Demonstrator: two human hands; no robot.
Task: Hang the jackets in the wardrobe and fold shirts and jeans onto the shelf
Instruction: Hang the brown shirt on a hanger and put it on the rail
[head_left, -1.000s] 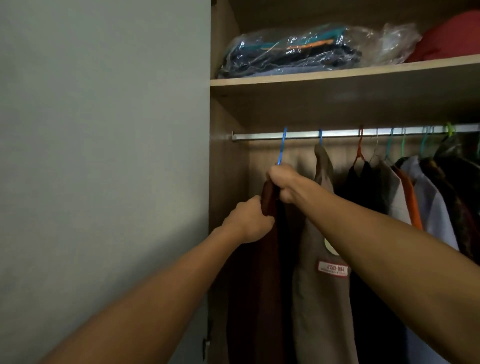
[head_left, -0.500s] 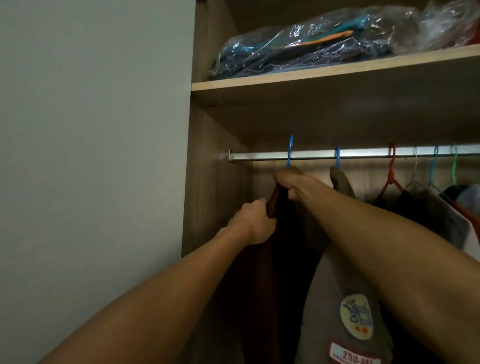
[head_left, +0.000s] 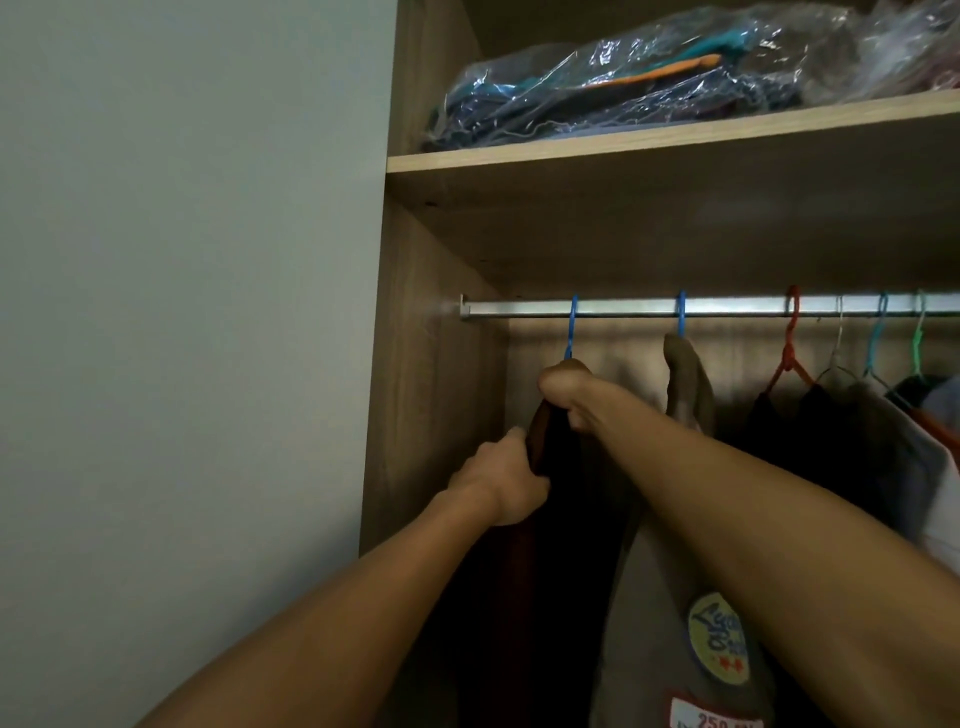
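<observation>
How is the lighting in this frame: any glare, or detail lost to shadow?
Head view: dim wardrobe interior; dark jacket gripped by left hand and right hand loses detail; glare on plastic bag and rail; wide-angle bending at edges.

A home bedroom, by the look: a wood-laminate wardrobe (head_left: 431, 415) beside a plain wall (head_left: 182, 312), garments on coloured plastic hangers (head_left: 789, 343) along a metal rail (head_left: 727, 307), bagged clothes (head_left: 623, 88) stored on the shelf (head_left: 675, 140) above
</observation>
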